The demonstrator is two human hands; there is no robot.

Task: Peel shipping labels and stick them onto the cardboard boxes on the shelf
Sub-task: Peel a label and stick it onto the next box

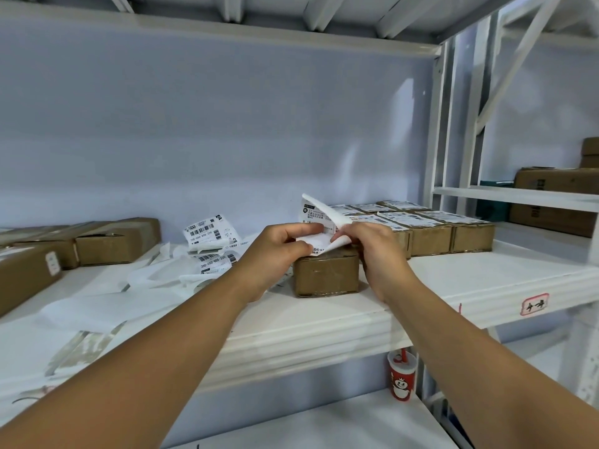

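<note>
White steel shelf [324, 332] against a pale lilac wall [210, 118]; ribbed deck [227, 24] overhead; second rack [518, 194] adjoins at right. Light soft, even.

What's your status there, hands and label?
Left hand, right hand: both pinch white printed paper shipping label, half peeled. Small brown cardboard box just below. Nothing blocking.

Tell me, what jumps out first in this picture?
In the middle, the left hand and right hand pinch a shipping label, peeling it just above a small cardboard box on the white shelf. Behind to the right sit labelled boxes in rows. A red cup stands below the shelf.
</note>
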